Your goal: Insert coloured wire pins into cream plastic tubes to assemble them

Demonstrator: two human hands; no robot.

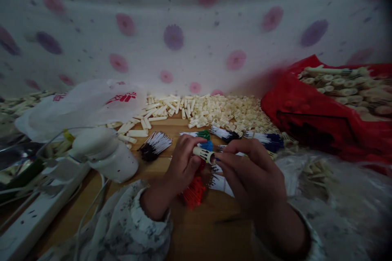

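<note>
My left hand (pixel 183 163) is closed around a short cream plastic tube (pixel 202 154) with dark marks or slots along its side. The tube's open end faces right. At that opening my right hand (pixel 254 171) pinches thumb and fingers together; what they hold is too small and dim to name. Under and around my hands lie bundles of thin white sticks with coloured ends: black (pixel 154 145), green (pixel 203 134), light blue (pixel 207 145), dark blue (pixel 269 140) and red-orange (pixel 194 192). My hands partly hide several of these bundles.
Cream tubes (pixel 162 108) and slotted pieces (pixel 226 110) are heaped along the back. A red bag (pixel 300 102) full of tubes stands right, above a clear plastic bag (pixel 346 204). At left are a white bag (pixel 88 106), a white rounded device (pixel 107 155) and a power strip (pixel 39 216) with cables.
</note>
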